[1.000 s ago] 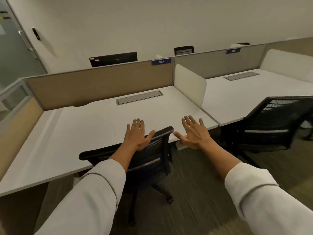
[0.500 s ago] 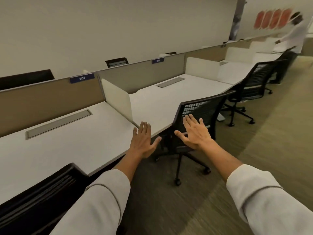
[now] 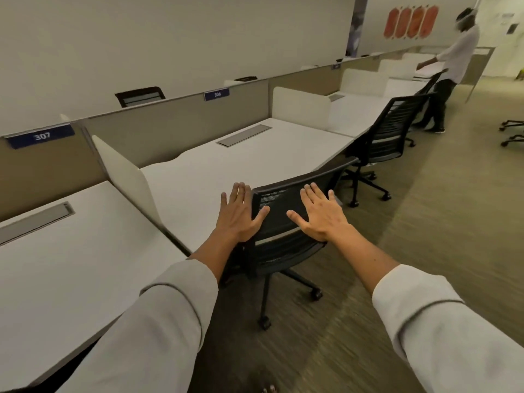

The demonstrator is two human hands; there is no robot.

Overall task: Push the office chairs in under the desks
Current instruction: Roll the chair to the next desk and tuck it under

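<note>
Sleeves: I see both arms (image 3: 158, 321) reaching forward in pale sleeves, forearms bare from the cuff on.
Left hand (image 3: 237, 214): flat, fingers spread wide, palm down. It lies over the left edge of the chair back, thumb pointing in across the mesh. I cannot tell whether the palm touches the frame or hangs just over it. It holds nothing.
Right hand (image 3: 321, 212): flat as well, fingers fanned, thumb pointing in toward the left thumb. It lies over the right part of the mesh back. Contact not certain from this angle. It holds nothing.
Near chair (image 3: 286, 231): black mesh back, directly under and between my two hands. It stands on the carpet at the desk edge, back turned at a slant to that edge, seat partly below the top. Castors (image 3: 265, 324) show on the floor toward me.
Near desk (image 3: 226, 168): white top, grey cable flap (image 3: 244, 135) near the rear panel, white divider (image 3: 124, 171) on its left side. Tag 306 (image 3: 217, 94) on the panel behind it.
Left desk (image 3: 71, 265): white, beside my left arm, tag 307 (image 3: 41, 135) above.
Second chair (image 3: 388, 137): black, next desk along, well apart from both hands, standing out from the desk.
Far end: another person (image 3: 450, 72) in a white top stands by the last desks, blurred.
</note>
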